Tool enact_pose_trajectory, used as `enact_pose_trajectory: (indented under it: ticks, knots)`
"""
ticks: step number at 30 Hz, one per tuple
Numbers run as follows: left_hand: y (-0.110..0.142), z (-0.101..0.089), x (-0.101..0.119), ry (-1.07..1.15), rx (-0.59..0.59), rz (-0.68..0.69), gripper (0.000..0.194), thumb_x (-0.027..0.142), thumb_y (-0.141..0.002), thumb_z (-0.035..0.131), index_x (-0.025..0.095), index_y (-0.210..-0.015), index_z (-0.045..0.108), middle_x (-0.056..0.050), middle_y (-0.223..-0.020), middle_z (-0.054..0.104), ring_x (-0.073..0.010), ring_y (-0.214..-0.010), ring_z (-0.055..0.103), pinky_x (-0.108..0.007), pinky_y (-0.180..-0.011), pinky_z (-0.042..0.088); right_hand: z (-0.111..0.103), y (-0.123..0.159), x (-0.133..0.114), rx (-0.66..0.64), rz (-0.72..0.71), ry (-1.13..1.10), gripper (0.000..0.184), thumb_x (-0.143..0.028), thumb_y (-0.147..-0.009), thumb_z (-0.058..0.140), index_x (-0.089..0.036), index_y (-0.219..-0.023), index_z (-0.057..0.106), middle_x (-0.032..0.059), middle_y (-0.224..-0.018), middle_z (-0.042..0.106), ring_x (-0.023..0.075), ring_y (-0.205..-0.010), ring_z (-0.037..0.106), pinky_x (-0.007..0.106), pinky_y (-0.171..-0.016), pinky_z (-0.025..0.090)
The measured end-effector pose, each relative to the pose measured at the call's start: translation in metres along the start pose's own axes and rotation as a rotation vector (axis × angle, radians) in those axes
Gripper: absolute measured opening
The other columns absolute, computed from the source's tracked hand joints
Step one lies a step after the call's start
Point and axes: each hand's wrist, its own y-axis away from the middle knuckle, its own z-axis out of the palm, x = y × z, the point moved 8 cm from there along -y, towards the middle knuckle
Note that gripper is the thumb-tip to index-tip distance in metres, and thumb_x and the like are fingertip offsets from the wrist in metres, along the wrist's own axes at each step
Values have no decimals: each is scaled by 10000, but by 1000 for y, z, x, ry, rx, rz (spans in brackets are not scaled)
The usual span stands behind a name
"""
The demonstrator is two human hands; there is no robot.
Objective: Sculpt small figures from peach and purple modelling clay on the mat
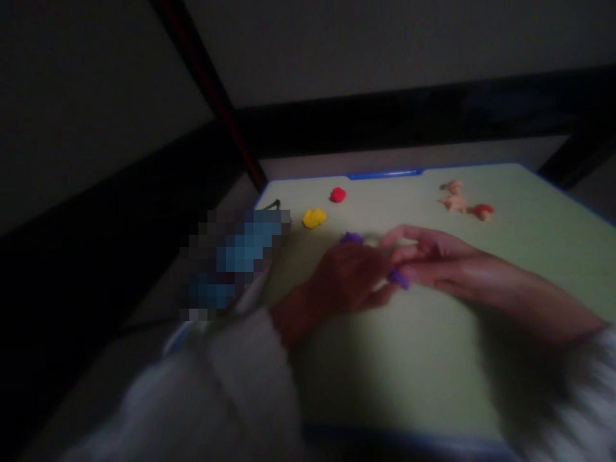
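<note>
Both my hands meet over a pale green board (pixel 433 359) with a blue rim. My left hand (pixel 349 279) is curled, its fingertips pinching a small purple lump of clay (pixel 398 278). My right hand (pixel 433 260) lies with fingers stretched out and together, pressing against the same purple clay from the right. Just behind my left hand sits another purple clay piece (pixel 351 238). The picture is dark and blurred.
Further back on the board lie a yellow clay lump (pixel 314 218), a red clay lump (pixel 337 194) and a peach-coloured clay figure (pixel 455 197) with a red bit (pixel 482 210) beside it. A dark pole (pixel 212 90) rises at the back left. A blurred blue object (pixel 235 260) lies left of the board.
</note>
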Motion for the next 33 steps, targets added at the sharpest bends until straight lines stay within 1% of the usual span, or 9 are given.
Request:
enact_pose_trajectory:
  ticks: [4,8,11,16,20,25,28,31,33]
  knots:
    - [-1,-1,1,0,6,7,119,286,-837,466,168,-821,472,-8,-632,611,-104,-550,548,-238,-564,440,0,0,0,1,0,-14,358,-114,-703,708,-167,-1005,523,-15,-756,658,61,-648,593,181,-619,447]
    - [-2,0,3,-7,-3,20,130,254,-859,432,168,-766,463,-10,-601,598,-99,-528,525,-234,-539,418,0,-1,1,3,4,-18,369,-120,-686,721,-170,-999,533,-18,-773,659,65,-653,601,189,-627,455]
    - [-1,1,4,-18,1,37,124,222,-857,441,177,-743,457,5,-589,591,-89,-519,514,-226,-537,405,1,-1,0,6,-2,-25,355,-103,-693,711,-170,-993,534,-25,-758,657,53,-639,596,173,-608,448]
    - [-2,0,7,-60,5,76,96,199,-827,504,171,-742,470,8,-618,612,-83,-551,545,-226,-561,407,1,-1,0,-5,0,-27,343,-97,-701,701,-173,-992,536,-26,-760,658,50,-640,598,168,-607,447]
    - [-5,0,8,-67,-20,72,103,174,-826,497,176,-732,457,25,-589,597,-82,-549,545,-223,-555,396,0,-1,2,4,10,-16,369,-109,-694,712,-175,-1011,536,-22,-768,661,50,-644,601,162,-607,458]
    - [-3,2,8,-85,-29,76,88,174,-825,508,175,-751,460,26,-605,603,-81,-547,534,-231,-570,391,-2,-1,4,19,20,-12,385,-123,-687,720,-179,-1019,533,-21,-765,657,55,-640,607,161,-595,469]
    - [-2,4,8,-84,-48,81,69,174,-836,484,177,-769,467,23,-616,601,-85,-561,537,-238,-581,387,-2,-1,4,19,22,-11,385,-123,-688,718,-182,-1021,532,-23,-764,655,58,-639,604,166,-595,471]
    - [-1,3,7,-43,-47,68,89,198,-848,454,179,-763,470,9,-632,601,-92,-569,536,-245,-589,396,0,0,3,14,19,-6,378,-126,-697,713,-178,-1025,531,-19,-760,650,60,-640,593,174,-602,464]
    - [0,-1,3,31,0,0,145,246,-869,414,178,-754,469,-2,-629,586,-98,-557,519,-249,-575,397,0,0,1,19,13,12,393,-131,-685,722,-172,-1025,529,-16,-755,642,69,-647,589,191,-607,460]
